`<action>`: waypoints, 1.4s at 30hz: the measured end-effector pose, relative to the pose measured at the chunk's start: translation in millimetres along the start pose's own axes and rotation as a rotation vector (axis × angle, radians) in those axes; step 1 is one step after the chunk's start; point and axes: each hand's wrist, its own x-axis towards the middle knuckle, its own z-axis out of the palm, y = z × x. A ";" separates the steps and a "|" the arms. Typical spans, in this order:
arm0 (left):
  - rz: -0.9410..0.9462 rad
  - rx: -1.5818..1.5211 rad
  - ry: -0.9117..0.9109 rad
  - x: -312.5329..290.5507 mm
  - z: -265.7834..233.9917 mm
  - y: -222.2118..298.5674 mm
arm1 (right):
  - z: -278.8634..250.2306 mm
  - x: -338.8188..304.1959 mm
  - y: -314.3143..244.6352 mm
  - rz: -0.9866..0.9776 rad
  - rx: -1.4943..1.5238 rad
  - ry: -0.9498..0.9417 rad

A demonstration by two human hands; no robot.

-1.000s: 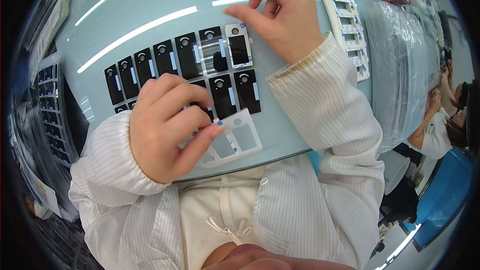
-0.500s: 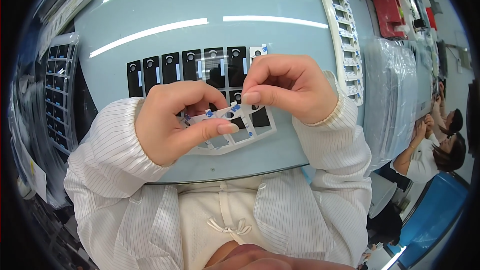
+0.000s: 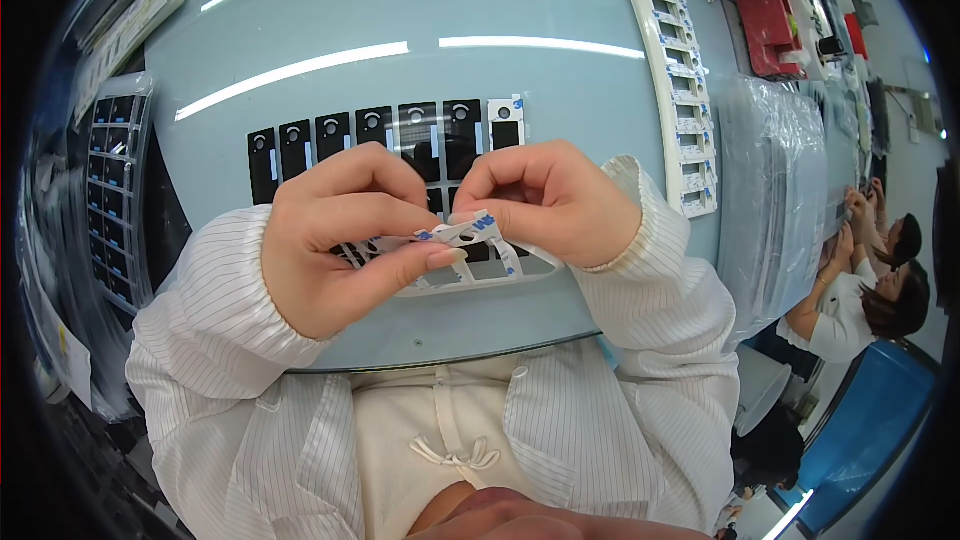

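Observation:
A thin white die-cut adhesive sheet [image 3: 470, 233] with window cutouts and blue markings is between my hands, one strip of it bent up and twisted. My left hand [image 3: 340, 240] pinches the sheet's edge between thumb and fingers. On the other side, my right hand [image 3: 555, 200] is closed in a pinch at the raised strip; its fingertips partly hide the grip. Just beyond lies a row of black panels [image 3: 333, 136], each with a round hole and most with a pale blue strip. The rightmost panel bears a white adhesive frame [image 3: 506, 112]. More black panels are partly hidden beneath the sheet and hands.
A long white strip of cutout frames [image 3: 690, 100] runs along the table's right. Beside it are clear plastic sheets [image 3: 775, 210] and a red bin [image 3: 772, 30]. Trays of black panels [image 3: 115, 195] stand at left. Other people [image 3: 860, 290] sit far right.
My right hand has moved left and slightly down, closer to my left hand. The sheet's upper strip has bent and twisted upward between them. The view has shifted slightly.

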 end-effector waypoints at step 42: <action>-0.276 -0.228 -0.099 2.2 4.1 -14.7 | 6.8 -30.4 -36.7 -0.662 -0.538 0.232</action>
